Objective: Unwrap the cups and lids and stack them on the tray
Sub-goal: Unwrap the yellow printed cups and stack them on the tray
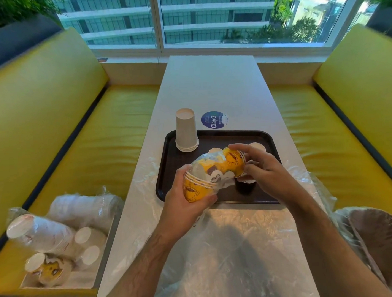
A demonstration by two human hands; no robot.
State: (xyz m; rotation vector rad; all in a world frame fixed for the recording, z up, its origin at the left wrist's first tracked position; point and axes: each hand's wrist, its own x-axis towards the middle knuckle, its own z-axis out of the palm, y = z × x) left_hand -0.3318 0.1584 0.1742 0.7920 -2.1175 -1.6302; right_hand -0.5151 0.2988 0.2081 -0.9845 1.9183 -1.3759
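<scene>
Both hands are up over the dark brown plastic tray (266, 136), working a stack of yellow printed paper cups (214, 172) half inside its clear plastic wrap (204, 163). The left hand (184, 207) has its fingers curled round the lower end of the stack, where about four rims show. The right hand (262, 168) pinches the upper end with fingertips bent onto it. The stack hangs just above the tray's near half, not resting on it.

These cups look light and easily crushed, and the film is slick, so the sensible hold is on the stiffer rolled rims, not the thin walls.

Count on the tray: one upside-down stack of white paper cups (186, 132), four rims by my reading, plus some small pale pieces behind the hands, too hidden to count. Loose clear film (229, 259) covers the white desk (212, 84). Left of it, a box of wrapped cup sleeves (57, 244) waits on the seat, at least three.
</scene>
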